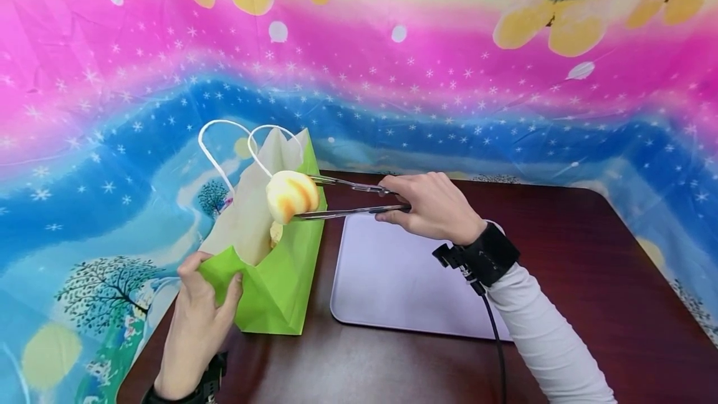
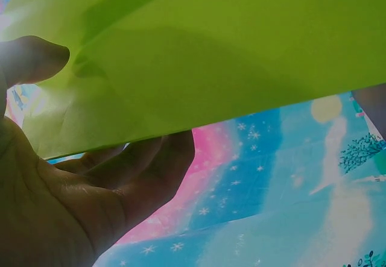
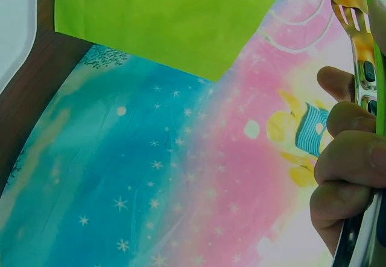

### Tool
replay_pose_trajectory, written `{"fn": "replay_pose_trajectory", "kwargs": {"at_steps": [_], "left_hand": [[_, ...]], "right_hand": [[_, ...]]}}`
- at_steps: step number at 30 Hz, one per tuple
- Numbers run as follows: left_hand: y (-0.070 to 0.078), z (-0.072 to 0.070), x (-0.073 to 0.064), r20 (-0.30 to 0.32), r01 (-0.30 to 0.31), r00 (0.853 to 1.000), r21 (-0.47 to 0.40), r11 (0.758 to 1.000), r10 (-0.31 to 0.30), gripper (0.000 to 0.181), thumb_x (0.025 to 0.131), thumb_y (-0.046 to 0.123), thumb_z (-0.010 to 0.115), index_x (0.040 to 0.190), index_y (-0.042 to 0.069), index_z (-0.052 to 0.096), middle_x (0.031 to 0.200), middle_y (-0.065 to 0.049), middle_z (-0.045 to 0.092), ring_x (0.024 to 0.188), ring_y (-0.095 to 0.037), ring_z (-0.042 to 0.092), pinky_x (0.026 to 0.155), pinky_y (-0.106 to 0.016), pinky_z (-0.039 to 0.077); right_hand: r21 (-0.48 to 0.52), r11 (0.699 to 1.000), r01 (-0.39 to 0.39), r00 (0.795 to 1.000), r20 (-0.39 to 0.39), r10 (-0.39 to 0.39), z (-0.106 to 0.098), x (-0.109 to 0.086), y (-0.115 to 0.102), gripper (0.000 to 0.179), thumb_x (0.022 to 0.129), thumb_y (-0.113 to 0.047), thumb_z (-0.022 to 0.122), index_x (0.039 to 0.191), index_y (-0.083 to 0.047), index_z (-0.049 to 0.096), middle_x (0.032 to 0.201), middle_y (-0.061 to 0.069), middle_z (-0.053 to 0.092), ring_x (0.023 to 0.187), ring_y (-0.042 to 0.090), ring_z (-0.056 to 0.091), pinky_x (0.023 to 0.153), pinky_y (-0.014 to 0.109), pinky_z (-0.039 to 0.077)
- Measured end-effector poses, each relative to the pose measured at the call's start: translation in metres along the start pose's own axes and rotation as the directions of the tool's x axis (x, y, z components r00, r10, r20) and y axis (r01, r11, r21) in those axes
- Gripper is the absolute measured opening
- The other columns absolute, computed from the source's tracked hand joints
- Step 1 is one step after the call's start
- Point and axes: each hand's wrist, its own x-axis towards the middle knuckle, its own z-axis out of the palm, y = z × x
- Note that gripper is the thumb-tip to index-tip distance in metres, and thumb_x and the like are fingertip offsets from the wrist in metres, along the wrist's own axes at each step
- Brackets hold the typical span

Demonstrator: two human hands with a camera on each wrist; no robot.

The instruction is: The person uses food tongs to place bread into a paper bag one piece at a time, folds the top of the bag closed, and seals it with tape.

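Observation:
A bright green paper bag (image 1: 280, 285) with white rope handles stands upright, its mouth spread wide. My left hand (image 1: 199, 317) pinches the bag's near top edge, thumb on one face and fingers on the other, as the left wrist view also shows. With my right hand (image 1: 434, 207) I grip metal tongs (image 1: 359, 211), whose pronged end appears in the right wrist view. Between the tongs' tips a pale yellow bread roll (image 1: 291, 195) with browned stripes is held over the bag's opening. Inside the bag, another pale yellowish piece (image 1: 276, 234) shows partly; the bag's bottom is hidden.
A pale lilac tray (image 1: 392, 285) lies flat right of the bag on the dark brown table (image 1: 578, 254). Behind hangs a colourful printed cloth (image 1: 449, 105). A black cable (image 1: 499, 341) trails from my right wrist across the tray and table.

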Motion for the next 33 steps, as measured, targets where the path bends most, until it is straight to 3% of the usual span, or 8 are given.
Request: {"fn": "replay_pose_trajectory", "kwargs": {"at_steps": [14, 19, 26, 33], "left_hand": [[-0.002, 0.001, 0.001, -0.006, -0.020, 1.000, 0.010, 1.000, 0.020, 0.064, 0.085, -0.011, 0.069, 0.128, -0.003, 0.022, 0.102, -0.023, 0.044, 0.071, -0.023, 0.046, 0.058, -0.031, 0.037], [-0.002, 0.001, 0.000, -0.015, -0.025, 1.000, 0.004, 1.000, 0.025, 0.066, 0.084, -0.012, 0.069, 0.130, -0.003, 0.023, 0.110, -0.025, 0.043, 0.076, -0.025, 0.048, 0.062, -0.031, 0.037], [-0.003, 0.002, 0.000, -0.016, -0.027, 1.000, 0.006, 1.000, 0.027, 0.065, 0.084, -0.012, 0.069, 0.129, -0.004, 0.022, 0.107, -0.026, 0.044, 0.074, -0.026, 0.048, 0.059, -0.035, 0.038], [-0.003, 0.003, -0.001, -0.020, -0.030, 0.999, -0.004, 1.000, 0.030, 0.065, 0.085, -0.013, 0.068, 0.129, -0.003, 0.022, 0.110, -0.025, 0.043, 0.073, -0.023, 0.045, 0.061, -0.026, 0.033]], "right_hand": [[0.022, 0.999, 0.039, 0.999, -0.019, -0.038, -0.003, 0.015, -0.008, 0.032, 0.086, -0.038, 0.077, 0.104, -0.013, 0.067, 0.060, -0.006, 0.045, 0.048, 0.008, 0.035, 0.046, 0.025, 0.021], [0.026, 0.997, 0.068, 0.997, -0.040, -0.067, -0.003, 0.020, -0.011, 0.028, 0.086, -0.037, 0.077, 0.094, -0.014, 0.062, 0.060, -0.005, 0.042, 0.047, 0.009, 0.032, 0.047, 0.025, 0.020], [0.046, 0.994, 0.099, 0.994, -0.046, -0.097, -0.003, 0.029, -0.019, 0.031, 0.087, -0.038, 0.076, 0.086, -0.015, 0.055, 0.059, -0.005, 0.039, 0.047, 0.009, 0.030, 0.047, 0.025, 0.018], [0.054, 0.994, 0.093, 0.996, -0.013, -0.093, 0.000, 0.035, -0.024, 0.029, 0.087, -0.039, 0.075, 0.096, -0.015, 0.062, 0.063, -0.007, 0.047, 0.047, 0.008, 0.033, 0.045, 0.025, 0.020]]}}
